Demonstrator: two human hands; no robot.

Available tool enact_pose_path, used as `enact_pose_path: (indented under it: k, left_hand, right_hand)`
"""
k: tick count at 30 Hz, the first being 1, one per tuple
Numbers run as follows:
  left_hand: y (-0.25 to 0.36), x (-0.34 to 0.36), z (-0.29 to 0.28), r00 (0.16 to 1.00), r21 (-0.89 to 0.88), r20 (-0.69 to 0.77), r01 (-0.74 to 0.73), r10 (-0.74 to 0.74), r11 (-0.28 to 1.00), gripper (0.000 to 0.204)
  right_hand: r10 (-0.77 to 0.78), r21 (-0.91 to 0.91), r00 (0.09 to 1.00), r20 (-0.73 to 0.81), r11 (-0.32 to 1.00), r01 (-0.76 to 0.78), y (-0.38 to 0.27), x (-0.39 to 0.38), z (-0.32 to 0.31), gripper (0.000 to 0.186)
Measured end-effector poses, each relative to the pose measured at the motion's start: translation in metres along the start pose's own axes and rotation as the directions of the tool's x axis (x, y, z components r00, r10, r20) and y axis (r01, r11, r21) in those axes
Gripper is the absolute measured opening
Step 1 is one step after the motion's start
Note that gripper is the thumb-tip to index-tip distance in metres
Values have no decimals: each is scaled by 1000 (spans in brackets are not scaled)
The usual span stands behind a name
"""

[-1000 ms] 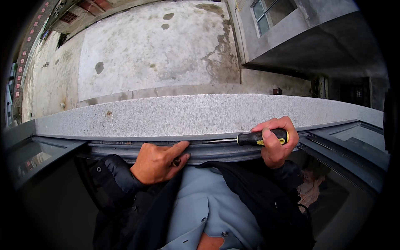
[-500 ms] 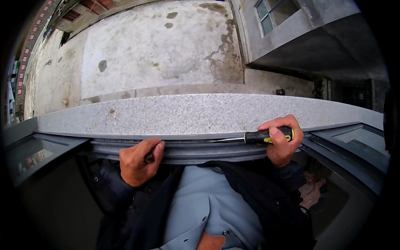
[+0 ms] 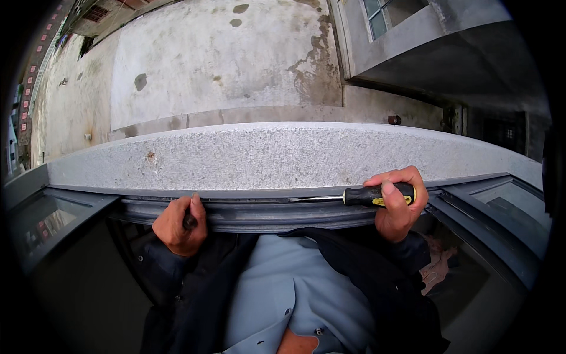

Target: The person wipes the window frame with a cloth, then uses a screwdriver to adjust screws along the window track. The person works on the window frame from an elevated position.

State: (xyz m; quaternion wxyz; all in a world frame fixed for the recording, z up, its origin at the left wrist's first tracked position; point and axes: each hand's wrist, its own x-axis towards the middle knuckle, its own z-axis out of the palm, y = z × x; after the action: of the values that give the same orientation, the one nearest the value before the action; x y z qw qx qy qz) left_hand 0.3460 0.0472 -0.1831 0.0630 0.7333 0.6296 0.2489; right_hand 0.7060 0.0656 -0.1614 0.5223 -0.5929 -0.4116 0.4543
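In my right hand [image 3: 402,209] is a screwdriver [image 3: 377,196] with a black and yellow handle. Its metal shaft points left, and the flat tip lies along the grey window track [image 3: 259,215]. My left hand [image 3: 180,227] is closed at the left part of the track, thumb up against the edge by the sill. A dark, round-ended object [image 3: 189,222] shows in that fist; its kind and the rest of it are hidden by the fingers.
Beyond the track runs a speckled stone sill [image 3: 259,156] with a drop behind it to concrete ground [image 3: 224,71]. Framed glass panes stand at the left [image 3: 56,215] and right [image 3: 507,200]. A grey building [image 3: 436,53] rises at the far right.
My left hand has slid left along the track with the dark object still in it. The screwdriver and my right hand have barely moved.
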Motion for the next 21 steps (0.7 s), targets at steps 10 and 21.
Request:
enact_pose_path:
  k: [10,21]
  left_hand:
    - [-1,3,-3,996,67,71,-64,59,996,11]
    - [-4,5,-6,989,26,131,-78,74,997,11]
  right_hand:
    - [55,-59,998,-26,997,-56,-4,-8,-3,14]
    - [18,59,999,34,998,-20,-6,-7,3,24]
